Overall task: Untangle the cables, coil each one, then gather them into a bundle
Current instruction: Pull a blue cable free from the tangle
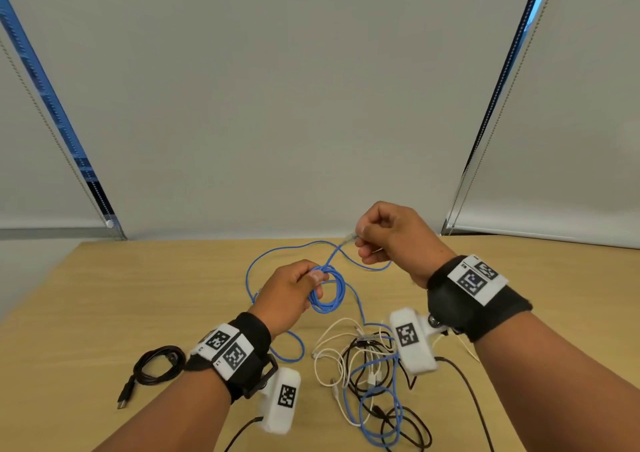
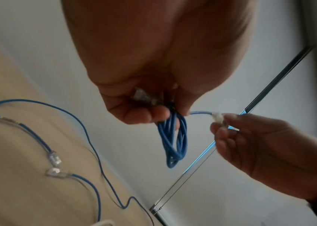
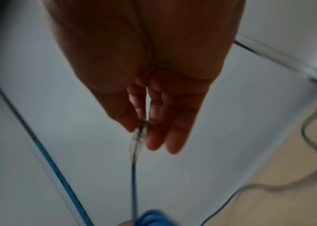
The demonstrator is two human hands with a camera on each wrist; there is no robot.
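Note:
My left hand [image 1: 304, 283] grips a small blue cable coil [image 1: 327, 294] above the wooden table [image 1: 138, 278]. The left wrist view shows the coil [image 2: 173, 137] hanging from my fingers, with a clear plug held in the palm. My right hand [image 1: 367, 240] pinches the clear plug [image 1: 349, 237] at the coil's free end, up and to the right. In the right wrist view the plug [image 3: 139, 137] sits between thumb and forefinger, and its blue lead runs down to the coil [image 3: 151, 217]. Another blue cable [image 1: 263, 261] loops over the table.
A tangle of white, black and blue cables [image 1: 374, 375] lies on the table at the near right. A coiled black cable [image 1: 157, 365] rests at the near left. Grey roller blinds [image 1: 311, 105] hang behind the table's far edge.

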